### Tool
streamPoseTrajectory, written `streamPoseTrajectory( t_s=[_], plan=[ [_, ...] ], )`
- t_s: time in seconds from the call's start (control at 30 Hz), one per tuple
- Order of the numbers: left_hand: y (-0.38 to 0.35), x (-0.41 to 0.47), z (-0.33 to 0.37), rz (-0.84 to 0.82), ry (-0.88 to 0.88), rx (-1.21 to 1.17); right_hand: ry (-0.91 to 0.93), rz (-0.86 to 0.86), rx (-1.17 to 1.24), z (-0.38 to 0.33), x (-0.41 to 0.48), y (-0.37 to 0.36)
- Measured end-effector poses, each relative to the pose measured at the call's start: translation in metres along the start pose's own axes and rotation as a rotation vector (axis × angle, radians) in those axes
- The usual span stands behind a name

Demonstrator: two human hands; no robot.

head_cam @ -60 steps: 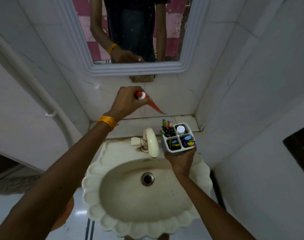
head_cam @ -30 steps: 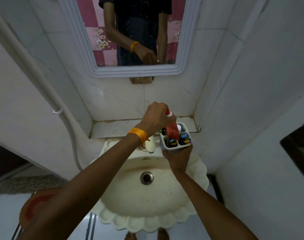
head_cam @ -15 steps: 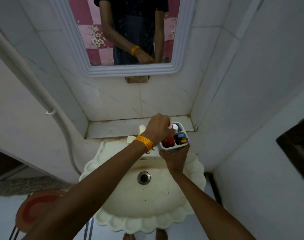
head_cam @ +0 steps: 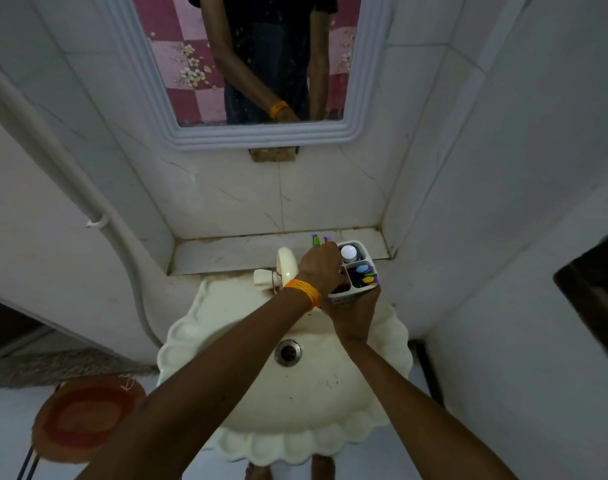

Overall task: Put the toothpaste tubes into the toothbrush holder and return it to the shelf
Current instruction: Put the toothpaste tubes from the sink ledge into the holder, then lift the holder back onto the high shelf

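Observation:
My right hand [head_cam: 354, 315] grips a white four-compartment toothbrush holder [head_cam: 363, 291] from below, over the back right of the sink. My left hand [head_cam: 321, 270], with an orange band at the wrist, is curled over the holder's left compartments, its fingers closed on the red toothpaste tube [head_cam: 339, 289], which shows only as a dark red sliver. A white cap [head_cam: 348, 252] stands in the back right compartment. Coloured toothbrushes [head_cam: 364, 273] fill the front right one, and purple and green tips [head_cam: 318, 240] poke out behind my left hand.
The tiled shelf [head_cam: 226, 252] runs along the wall behind the cream scalloped sink [head_cam: 295, 410] and its tap [head_cam: 286, 263]. A mirror [head_cam: 261, 64] hangs above. A pipe [head_cam: 88, 209] runs down the left wall. A round red stool [head_cam: 84, 417] stands at lower left.
My left hand brought the red tube from above the shelf down to the holder and pushed it into a left compartment. The tube is now mostly hidden under that hand. My right hand kept the holder.

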State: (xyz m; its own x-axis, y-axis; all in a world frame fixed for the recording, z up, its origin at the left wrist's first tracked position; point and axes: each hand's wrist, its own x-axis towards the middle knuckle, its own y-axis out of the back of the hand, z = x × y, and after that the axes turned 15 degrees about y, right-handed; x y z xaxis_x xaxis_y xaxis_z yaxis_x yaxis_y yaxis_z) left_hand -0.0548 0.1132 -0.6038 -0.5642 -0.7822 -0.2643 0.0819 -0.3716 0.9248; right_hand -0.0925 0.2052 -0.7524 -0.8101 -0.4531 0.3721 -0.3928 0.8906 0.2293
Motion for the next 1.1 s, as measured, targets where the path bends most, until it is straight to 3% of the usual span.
streamPoseTrajectory(
  t_s=[0.5, 0.83, 1.1],
  plan=[
    [0.062, 0.027, -0.060, 0.479, -0.100, -0.154, -0.163, 0.029, 0.005, -0.027, 0.009, 0.005],
    [0.129, 0.033, -0.086, 0.699, -0.117, -0.144, 0.001, 0.121, -0.030, -0.098, 0.084, 0.018],
    [0.242, 0.029, -0.065, 0.943, -0.171, -0.168, 0.284, 0.151, -0.005, -0.243, 0.182, 0.053]
  ],
)
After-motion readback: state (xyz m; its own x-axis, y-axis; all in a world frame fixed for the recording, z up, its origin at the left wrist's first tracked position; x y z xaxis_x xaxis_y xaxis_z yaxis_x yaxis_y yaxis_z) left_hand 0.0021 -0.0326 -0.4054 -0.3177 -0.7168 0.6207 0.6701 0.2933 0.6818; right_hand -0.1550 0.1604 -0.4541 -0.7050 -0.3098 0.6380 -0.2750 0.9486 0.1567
